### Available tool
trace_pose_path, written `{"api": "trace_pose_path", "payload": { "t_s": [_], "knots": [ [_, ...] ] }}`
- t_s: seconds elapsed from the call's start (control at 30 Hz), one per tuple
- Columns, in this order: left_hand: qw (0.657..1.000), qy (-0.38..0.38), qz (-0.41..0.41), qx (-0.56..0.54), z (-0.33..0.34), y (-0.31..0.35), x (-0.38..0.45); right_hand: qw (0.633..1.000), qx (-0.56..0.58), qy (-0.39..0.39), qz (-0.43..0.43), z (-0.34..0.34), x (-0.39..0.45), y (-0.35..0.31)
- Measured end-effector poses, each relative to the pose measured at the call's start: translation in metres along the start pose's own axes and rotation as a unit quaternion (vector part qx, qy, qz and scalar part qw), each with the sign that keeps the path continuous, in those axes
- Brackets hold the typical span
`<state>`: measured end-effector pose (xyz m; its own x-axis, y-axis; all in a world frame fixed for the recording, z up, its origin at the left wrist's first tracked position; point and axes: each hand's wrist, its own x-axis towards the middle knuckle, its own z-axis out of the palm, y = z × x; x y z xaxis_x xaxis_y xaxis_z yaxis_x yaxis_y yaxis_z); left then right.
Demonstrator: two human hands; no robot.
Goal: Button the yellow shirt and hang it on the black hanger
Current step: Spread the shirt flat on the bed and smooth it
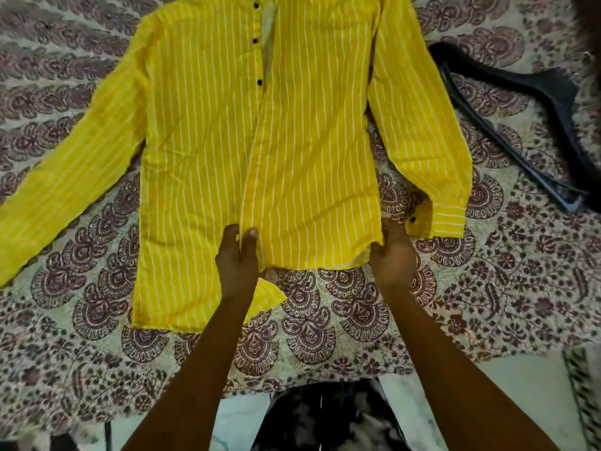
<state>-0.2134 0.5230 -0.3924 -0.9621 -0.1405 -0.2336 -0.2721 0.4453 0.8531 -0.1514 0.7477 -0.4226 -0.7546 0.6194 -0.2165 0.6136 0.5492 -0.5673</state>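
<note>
On the patterned bedspread (341, 314) in front of me the yellow shirt (201, 131) lies flat, front up, collar at the far end, hem near me. Going left to right: left sleeve (58, 170) runs out to the near-left, spread wide. The left front panel lies flat w/ three black buttons (256, 41) showing down its inner edge, all undone; the placket gapes open up top. My left hand (239, 258) pinches the inner bottom edge of the right front panel, thumb on top, fingers under the cloth. That panel overlaps the left one and its hem is pulled up a bit, shorter than the left side's. My right hand (392, 255) grips the panel's outer bottom corner, fingers curled around the fabric. Just right of it, the right sleeve comes down alongside the body, its cuff (448, 219) w/ one black button, touching my right hand approx. Far right, well apart from the shirt, the black hanger (533, 102) lies flat on the bedspread; its hook isn't clear.
</note>
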Motion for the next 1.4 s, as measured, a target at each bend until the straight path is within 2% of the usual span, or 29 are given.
{"api": "trace_pose_path", "payload": {
  "t_s": [0.07,0.17,0.23,0.3,0.37,0.43,0.47,0.57,0.6,0.67,0.73,0.87,0.93,1.03,1.23,1.4],
  "knots": [
    [0.997,0.005,-0.039,-0.063,-0.003,0.003,0.001,0.998,0.034,0.032,-0.046,-0.011,0.0,-0.005],
    [0.996,-0.031,-0.046,-0.071,-0.018,0.0,0.0,0.994,0.008,0.048,-0.098,-0.036,-0.005,-0.005],
    [0.994,-0.092,-0.055,-0.034,-0.03,-0.015,-0.005,0.986,-0.065,0.019,-0.153,-0.048,-0.013,0.001],
    [0.983,-0.146,-0.081,0.075,-0.038,-0.036,-0.012,0.972,-0.135,-0.01,-0.19,-0.052,-0.024,0.016],
    [0.955,-0.217,-0.11,0.171,-0.038,-0.053,-0.02,0.973,-0.166,-0.028,-0.158,-0.052,-0.036,0.033],
    [0.941,-0.253,-0.099,0.201,-0.035,-0.061,-0.026,0.977,-0.179,-0.061,-0.1,-0.048,-0.04,0.041],
    [0.944,-0.246,-0.1,0.195,-0.034,-0.061,-0.028,0.972,-0.202,-0.081,-0.091,-0.045,-0.041,0.044],
    [0.959,-0.205,-0.124,0.151,-0.034,-0.059,-0.028,0.922,-0.327,-0.102,-0.182,-0.037,-0.041,0.051],
    [0.96,-0.202,-0.138,0.134,-0.036,-0.058,-0.029,0.916,-0.343,-0.105,-0.18,-0.036,-0.041,0.051],
    [0.961,-0.206,-0.162,0.092,-0.038,-0.059,-0.032,0.922,-0.345,-0.107,-0.141,-0.034,-0.041,0.052],
    [0.959,-0.22,-0.155,0.093,-0.038,-0.061,-0.034,0.927,-0.35,-0.114,-0.08,-0.031,-0.042,0.052],
    [0.942,-0.231,-0.125,0.207,-0.033,-0.057,-0.03,0.911,-0.385,-0.136,-0.051,-0.025,-0.042,0.045],
    [0.932,-0.229,-0.123,0.254,-0.031,-0.051,-0.027,0.914,-0.377,-0.14,-0.054,-0.027,-0.041,0.041],
    [0.933,-0.218,-0.109,0.266,-0.033,-0.038,-0.019,0.926,-0.34,-0.132,-0.097,-0.03,-0.043,0.031],
    [0.963,-0.171,-0.043,0.204,-0.031,0.007,0.032,0.949,-0.241,-0.036,-0.199,-0.024,-0.025,-0.015],
    [0.977,-0.146,0.022,0.157,-0.007,0.034,0.111,0.944,-0.189,-0.014,-0.269,0.003,0.044,-0.079]
  ]
}}
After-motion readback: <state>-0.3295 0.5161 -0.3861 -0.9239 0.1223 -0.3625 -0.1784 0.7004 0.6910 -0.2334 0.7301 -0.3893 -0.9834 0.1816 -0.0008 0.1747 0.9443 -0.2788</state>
